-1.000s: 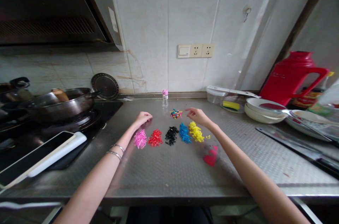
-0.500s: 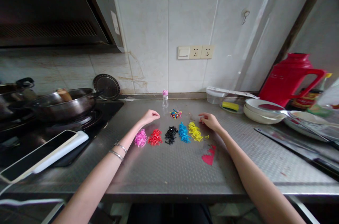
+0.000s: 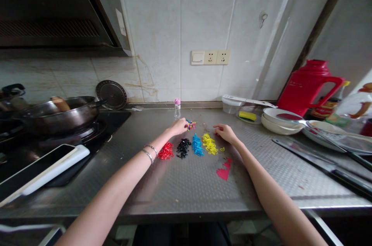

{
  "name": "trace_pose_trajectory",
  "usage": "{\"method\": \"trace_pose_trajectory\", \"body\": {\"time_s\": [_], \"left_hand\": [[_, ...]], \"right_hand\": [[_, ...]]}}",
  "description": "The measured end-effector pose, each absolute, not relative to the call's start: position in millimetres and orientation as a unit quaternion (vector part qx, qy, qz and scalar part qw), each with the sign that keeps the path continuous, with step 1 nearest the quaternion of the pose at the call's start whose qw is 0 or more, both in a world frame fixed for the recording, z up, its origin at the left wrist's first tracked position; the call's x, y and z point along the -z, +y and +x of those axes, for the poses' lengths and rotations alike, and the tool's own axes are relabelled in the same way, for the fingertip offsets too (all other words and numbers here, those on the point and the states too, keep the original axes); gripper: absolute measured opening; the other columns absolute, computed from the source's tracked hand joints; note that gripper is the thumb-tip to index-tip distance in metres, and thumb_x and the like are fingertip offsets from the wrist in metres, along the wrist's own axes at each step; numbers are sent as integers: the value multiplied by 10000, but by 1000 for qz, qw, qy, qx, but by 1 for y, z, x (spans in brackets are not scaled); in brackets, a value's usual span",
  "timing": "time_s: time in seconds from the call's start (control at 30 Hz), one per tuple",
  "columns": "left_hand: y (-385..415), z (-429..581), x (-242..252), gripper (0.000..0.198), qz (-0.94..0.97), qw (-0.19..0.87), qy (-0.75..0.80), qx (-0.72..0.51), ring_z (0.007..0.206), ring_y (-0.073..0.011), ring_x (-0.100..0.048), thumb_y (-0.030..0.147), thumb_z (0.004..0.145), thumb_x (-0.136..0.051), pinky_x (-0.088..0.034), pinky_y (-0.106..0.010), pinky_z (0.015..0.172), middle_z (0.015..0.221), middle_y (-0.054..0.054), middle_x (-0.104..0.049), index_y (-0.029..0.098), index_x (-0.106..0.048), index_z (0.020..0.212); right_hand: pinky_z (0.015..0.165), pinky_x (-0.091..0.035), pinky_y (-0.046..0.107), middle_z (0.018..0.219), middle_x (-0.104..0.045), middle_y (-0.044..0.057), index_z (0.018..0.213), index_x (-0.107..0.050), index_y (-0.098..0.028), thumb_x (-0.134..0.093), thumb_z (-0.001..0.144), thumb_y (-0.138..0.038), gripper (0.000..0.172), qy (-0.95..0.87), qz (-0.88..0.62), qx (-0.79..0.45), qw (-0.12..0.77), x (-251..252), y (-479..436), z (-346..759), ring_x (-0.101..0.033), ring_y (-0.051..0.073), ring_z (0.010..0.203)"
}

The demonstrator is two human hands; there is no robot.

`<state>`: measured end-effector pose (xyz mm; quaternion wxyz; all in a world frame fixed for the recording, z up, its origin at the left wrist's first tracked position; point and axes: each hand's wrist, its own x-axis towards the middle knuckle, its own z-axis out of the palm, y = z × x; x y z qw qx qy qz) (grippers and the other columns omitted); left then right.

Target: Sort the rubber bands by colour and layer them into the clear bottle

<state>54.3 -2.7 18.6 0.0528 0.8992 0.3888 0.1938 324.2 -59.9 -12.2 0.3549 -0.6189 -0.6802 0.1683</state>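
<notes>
My left hand (image 3: pixel 178 126) reaches the small mixed-colour heap of rubber bands (image 3: pixel 190 125), its fingertips pinched at the heap's left edge; what lies between them is hidden. To the right, my right hand (image 3: pixel 225 132) rests beside the yellow rubber bands (image 3: pixel 209 144), fingers loosely bent and apart, holding nothing. Sorted piles lie in a row: red rubber bands (image 3: pixel 166 151), partly behind my left wrist, black rubber bands (image 3: pixel 183 148) and blue rubber bands (image 3: pixel 197 145). The pink pile is hidden by my left forearm. One yellow band (image 3: pixel 222 149) lies apart.
Behind the heap stands a small clear bottle with a pink cap (image 3: pixel 177 108). A torn red piece (image 3: pixel 224 169) lies near my right forearm. At left are a phone (image 3: pixel 37 172) and a pan (image 3: pixel 64 116); at right, bowls (image 3: pixel 280 125), a knife (image 3: pixel 314 164) and a red thermos (image 3: pixel 308 87).
My left hand has moved right, from above the pink pile to the mixed heap, its forearm now covering the pink pile. My right hand stays by the yellow pile. The view has shifted slightly.
</notes>
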Motion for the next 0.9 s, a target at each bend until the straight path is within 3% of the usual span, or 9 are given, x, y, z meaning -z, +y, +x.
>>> {"method": "trace_pose_trajectory", "body": {"time_s": [0.3,0.53,0.9], "left_hand": [[-2,60,-20,204,908,34,390,-148,622,-150,-532,149,674,-512,-338,-234,552,796,-75,-616,185,-696,753],[-6,59,-22,214,907,-16,403,-119,630,-117,-530,202,756,-455,-353,-209,547,841,-59,-598,164,-665,734],[-4,56,-20,234,914,-15,375,-154,599,-104,-505,224,787,-433,-336,-209,523,813,-63,-576,134,-634,708]], "right_hand": [[586,-423,193,645,-645,16,948,-629,-125,-450,691,-174,317,-681,-620,-173,348,11,-59,325,-573,109,569],[573,-417,193,617,-643,16,938,-643,-130,-464,684,-177,315,-683,-620,-169,347,15,-53,328,-575,115,564],[570,-413,201,626,-643,21,942,-646,-133,-464,684,-190,321,-685,-618,-170,346,17,-51,330,-569,120,563]]}}
